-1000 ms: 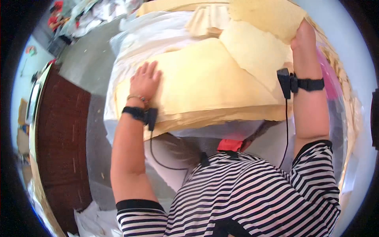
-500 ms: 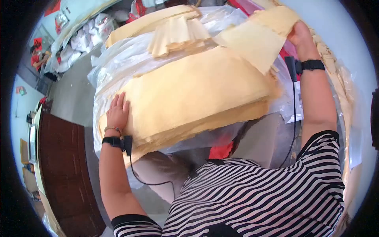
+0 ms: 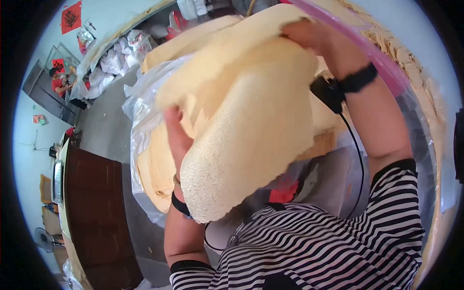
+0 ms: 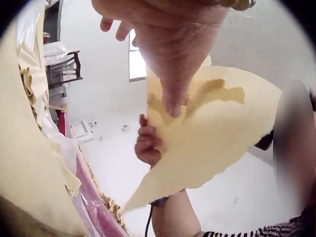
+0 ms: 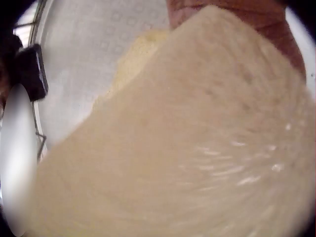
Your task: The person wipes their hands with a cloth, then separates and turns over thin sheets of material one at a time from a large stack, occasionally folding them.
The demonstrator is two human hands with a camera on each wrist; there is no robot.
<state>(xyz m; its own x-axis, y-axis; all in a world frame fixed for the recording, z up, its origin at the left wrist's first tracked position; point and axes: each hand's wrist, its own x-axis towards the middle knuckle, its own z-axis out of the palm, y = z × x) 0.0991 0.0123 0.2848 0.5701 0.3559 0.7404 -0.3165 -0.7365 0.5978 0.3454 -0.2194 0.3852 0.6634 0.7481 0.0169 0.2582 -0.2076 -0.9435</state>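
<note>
A large, thin, pale-yellow tofu skin sheet [image 3: 256,121] is lifted and bent over in front of me, its bumpy lower fold hanging over my left wrist. My right hand [image 3: 307,37] grips its far upper edge; the left wrist view shows those curled fingers [image 4: 146,143] at the sheet's side. My left hand [image 3: 178,135] is raised beside the sheet, partly covered by it in the head view. In the left wrist view its thumb overlaps the sheet and the other fingers stand apart from it. Beneath lies a stack of similar sheets [image 3: 157,164].
Clear plastic [image 3: 137,96] lies under the stack, and pink plastic [image 3: 386,72] runs along the right. More yellow sheets lie at the back. A dark red-brown cabinet [image 3: 94,203] stands at left. Further off are white bags [image 3: 113,60] and a person in red [image 3: 59,84].
The right hand has raised the sheet from the right and brought it in toward the middle, folding it over. My left hand has come up off the stack.
</note>
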